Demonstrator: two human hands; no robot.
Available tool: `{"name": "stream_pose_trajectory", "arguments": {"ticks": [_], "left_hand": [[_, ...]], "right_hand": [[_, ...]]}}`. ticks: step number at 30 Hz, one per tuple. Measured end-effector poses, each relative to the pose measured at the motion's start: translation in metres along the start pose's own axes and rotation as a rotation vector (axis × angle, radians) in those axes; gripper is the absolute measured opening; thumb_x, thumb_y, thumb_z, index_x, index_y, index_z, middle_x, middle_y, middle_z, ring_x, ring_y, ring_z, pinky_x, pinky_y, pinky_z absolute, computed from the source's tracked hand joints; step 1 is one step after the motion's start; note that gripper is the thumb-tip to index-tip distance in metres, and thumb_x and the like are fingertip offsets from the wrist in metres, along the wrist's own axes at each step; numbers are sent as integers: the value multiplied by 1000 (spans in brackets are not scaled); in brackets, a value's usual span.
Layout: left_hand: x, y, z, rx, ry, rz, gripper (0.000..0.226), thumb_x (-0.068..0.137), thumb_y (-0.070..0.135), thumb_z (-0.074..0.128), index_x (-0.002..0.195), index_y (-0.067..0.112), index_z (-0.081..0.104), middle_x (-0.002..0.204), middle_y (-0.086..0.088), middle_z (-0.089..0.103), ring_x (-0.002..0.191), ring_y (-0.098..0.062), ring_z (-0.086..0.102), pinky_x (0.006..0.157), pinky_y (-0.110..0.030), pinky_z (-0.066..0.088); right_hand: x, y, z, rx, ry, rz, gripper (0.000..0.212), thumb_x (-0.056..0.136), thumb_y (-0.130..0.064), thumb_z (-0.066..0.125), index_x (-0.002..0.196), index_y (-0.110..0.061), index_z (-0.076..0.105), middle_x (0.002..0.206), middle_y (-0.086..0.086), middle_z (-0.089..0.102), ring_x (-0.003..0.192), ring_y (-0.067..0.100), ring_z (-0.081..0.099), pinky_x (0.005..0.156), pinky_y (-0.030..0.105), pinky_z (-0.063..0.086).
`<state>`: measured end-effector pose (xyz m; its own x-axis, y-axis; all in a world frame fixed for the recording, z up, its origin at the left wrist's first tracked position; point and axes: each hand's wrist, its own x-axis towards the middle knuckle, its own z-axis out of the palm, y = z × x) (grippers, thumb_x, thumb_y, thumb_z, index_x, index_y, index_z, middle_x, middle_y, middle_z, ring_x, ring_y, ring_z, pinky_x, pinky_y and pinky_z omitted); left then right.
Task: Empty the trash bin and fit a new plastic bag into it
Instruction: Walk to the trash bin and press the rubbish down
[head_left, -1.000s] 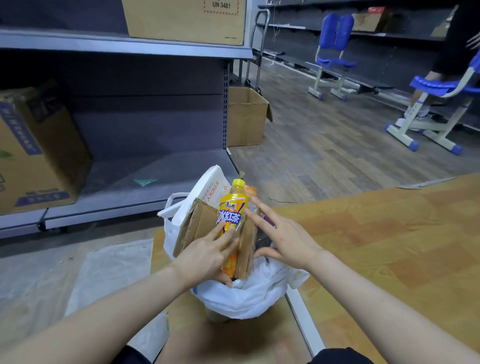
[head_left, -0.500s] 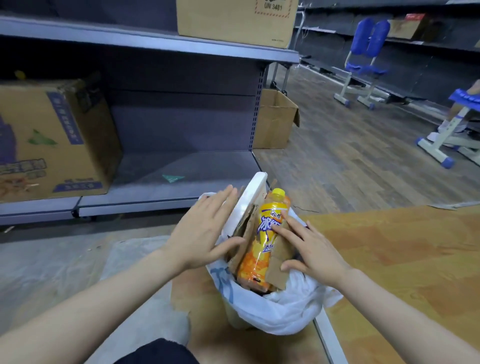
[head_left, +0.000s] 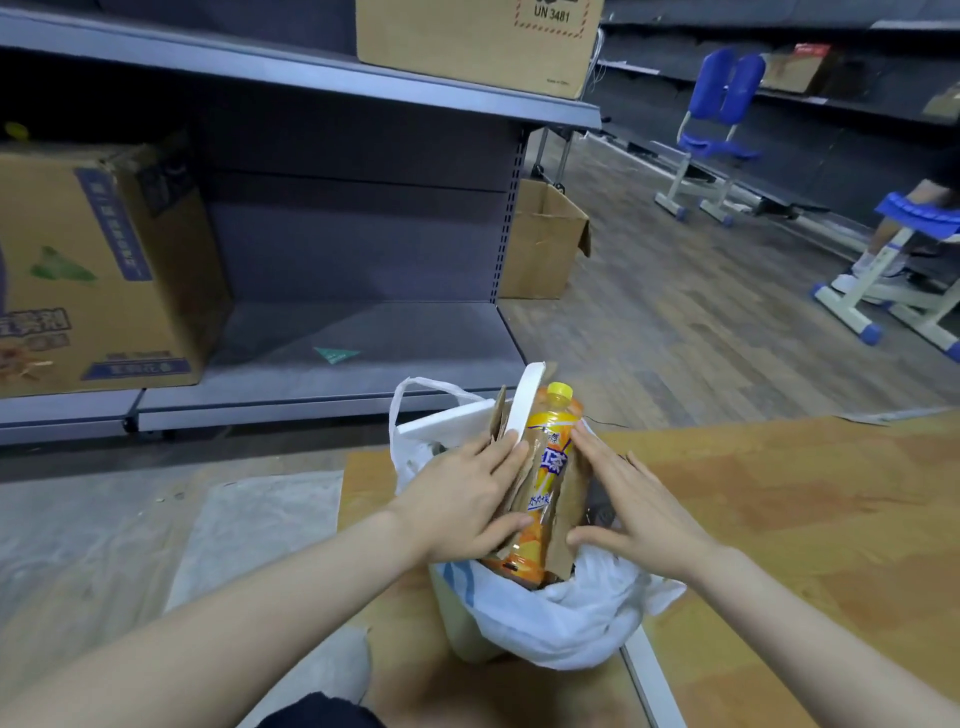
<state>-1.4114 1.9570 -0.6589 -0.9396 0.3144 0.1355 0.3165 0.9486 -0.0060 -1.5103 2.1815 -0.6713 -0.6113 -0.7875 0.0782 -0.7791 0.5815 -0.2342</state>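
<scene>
From the head view, the trash bin (head_left: 457, 618) stands on the wooden floor panel, lined with a white plastic bag (head_left: 561, 618) and overfilled. Out of the bin's mouth stand an orange iced-tea bottle (head_left: 545, 483), torn cardboard pieces (head_left: 569, 514) and a white foam board (head_left: 525, 410). The left hand (head_left: 462, 504) presses flat, fingers straight, on the board and cardboard at the bin's left side. The right hand (head_left: 623, 509) lies open, fingers straight, against the bottle and cardboard at the bin's right side.

The risks, as I judge them: the tall board and bottle sit above the bin's rim, so lifting the bag could tip them out. The cardboard edges could tear the thin plastic. One bag handle (head_left: 431, 387) stands free behind the bin; the other is not visible, so gathering the bag may be awkward.
</scene>
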Motion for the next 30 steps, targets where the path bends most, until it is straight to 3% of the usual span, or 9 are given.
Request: {"name": "stream_pose_trajectory", "arguments": {"ticks": [7,10,14,20,22,24,26,28,30], "left_hand": [[-3,-5,5,-24,-82,-46,78,93,52,37,150,3,15,158,-14,17,142,-25,29,109,-31,33],[-2,-1,13,7,-104,-39,77,93,48,38,149,0,15,157,-17,16,142,-26,27,111,-32,31],[-5,12,39,37,-243,-20,78,95,48,33,149,-2,8,158,-20,7,146,-29,11,119,-38,23],[-8,1,48,47,-232,-13,77,94,51,30,151,4,10,159,-15,7,148,-26,9,119,-38,24],[-10,0,44,22,-179,15,78,92,54,35,149,3,21,157,-16,19,146,-25,21,117,-36,28],[-16,-4,37,16,-116,55,74,83,56,51,136,3,50,142,-17,47,129,-25,51,102,-33,48],[-20,-9,32,36,-70,62,69,80,57,55,129,8,58,135,-14,56,118,-24,61,93,-32,54],[-22,-14,30,16,-90,49,66,91,55,41,140,11,45,147,-13,41,131,-25,48,106,-36,43],[-23,-17,29,57,-32,58,64,96,52,21,135,12,52,141,-10,51,125,-24,55,99,-38,49]], "right_hand": [[-6,1,-8,-50,103,-72,89,73,-59,66,143,-36,17,153,-11,16,133,23,44,99,36,44],[8,-5,3,-79,68,-105,84,72,-52,71,143,-29,32,153,-1,30,127,25,50,98,36,46],[13,-5,32,-119,-100,-68,74,82,-40,66,145,-34,28,157,-7,18,133,18,42,113,31,25],[9,0,32,-88,-61,-86,55,93,-35,50,144,-38,30,155,-11,25,122,22,53,104,33,38],[4,4,30,-101,-76,-101,53,97,-41,41,146,-41,21,157,-13,17,135,14,40,114,33,28],[-4,10,25,-137,-79,-123,55,97,-47,34,146,-44,8,157,-13,10,144,5,21,119,33,14],[-14,17,16,-148,-46,-128,58,96,-51,32,143,-44,-1,156,-14,7,144,2,13,118,34,12],[-26,27,7,-152,-15,-88,61,93,-58,30,144,-42,2,156,-12,10,144,6,16,117,37,15],[-40,39,2,-168,-10,-45,68,88,-68,25,146,-40,3,157,-8,10,145,9,17,116,37,15]]}}
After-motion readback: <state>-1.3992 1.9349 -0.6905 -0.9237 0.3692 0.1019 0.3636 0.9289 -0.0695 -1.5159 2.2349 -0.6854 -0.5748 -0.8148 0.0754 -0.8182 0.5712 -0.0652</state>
